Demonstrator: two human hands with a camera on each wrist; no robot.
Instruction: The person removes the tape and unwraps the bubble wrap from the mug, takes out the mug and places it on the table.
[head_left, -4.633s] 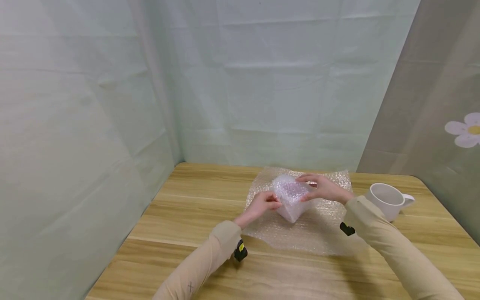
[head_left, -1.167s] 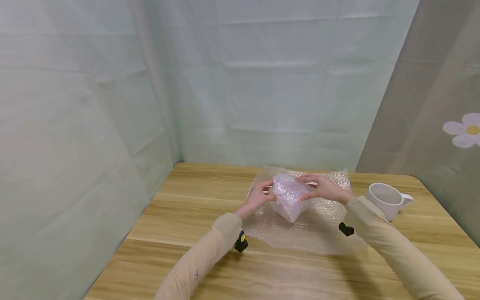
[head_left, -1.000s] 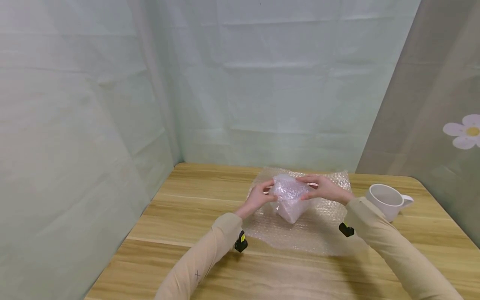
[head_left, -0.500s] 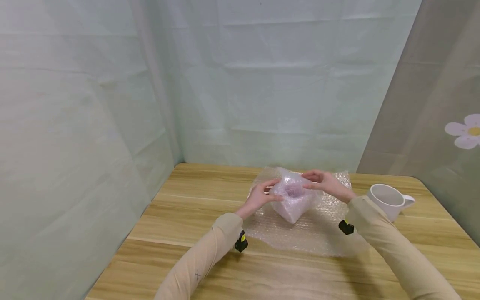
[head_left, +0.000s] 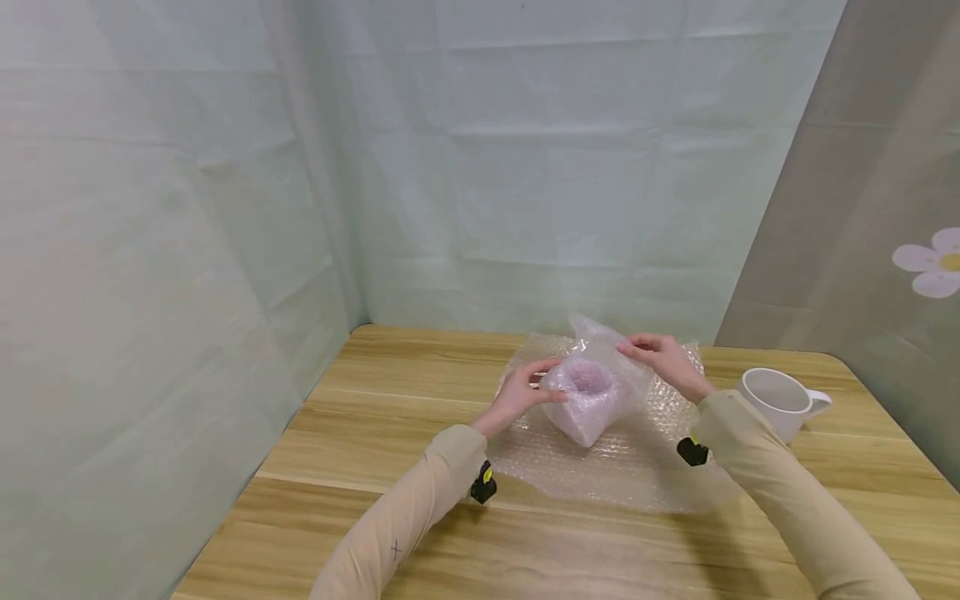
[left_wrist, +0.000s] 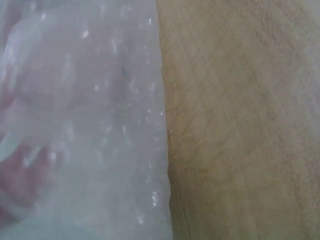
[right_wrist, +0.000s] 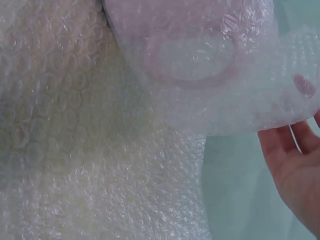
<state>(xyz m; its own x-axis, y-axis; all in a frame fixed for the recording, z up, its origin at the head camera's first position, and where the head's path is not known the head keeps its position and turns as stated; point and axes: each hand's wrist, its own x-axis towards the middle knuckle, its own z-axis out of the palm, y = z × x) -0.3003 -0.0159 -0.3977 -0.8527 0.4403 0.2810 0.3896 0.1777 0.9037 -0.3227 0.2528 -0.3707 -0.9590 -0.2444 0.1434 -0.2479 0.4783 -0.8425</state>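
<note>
A pink mug (head_left: 589, 377) wrapped in bubble wrap stands on the table, its round opening showing at the top. Through the film in the right wrist view I make out its loop handle (right_wrist: 192, 81). My left hand (head_left: 519, 395) holds the bundle's left side between thumb and fingers. In the left wrist view, bubble wrap (left_wrist: 110, 150) blurs whatever lies behind it. My right hand (head_left: 669, 364) pinches a raised flap of bubble wrap (head_left: 597, 336), pulled up behind the mug's opening. Under the bundle, a bubble wrap sheet (head_left: 615, 479) lies flat.
A white mug (head_left: 776, 400) stands to the right, close to my right sleeve, its handle pointing right. The wooden table (head_left: 360, 433) ends at pale cloth (head_left: 525, 208) behind and on the left, and at grey cloth with a flower on the right.
My right hand has lifted the flap up and to the right, uncovering the mug's opening. Earlier, my left hand shifted up the bundle's side; it has stayed there over the last second.
</note>
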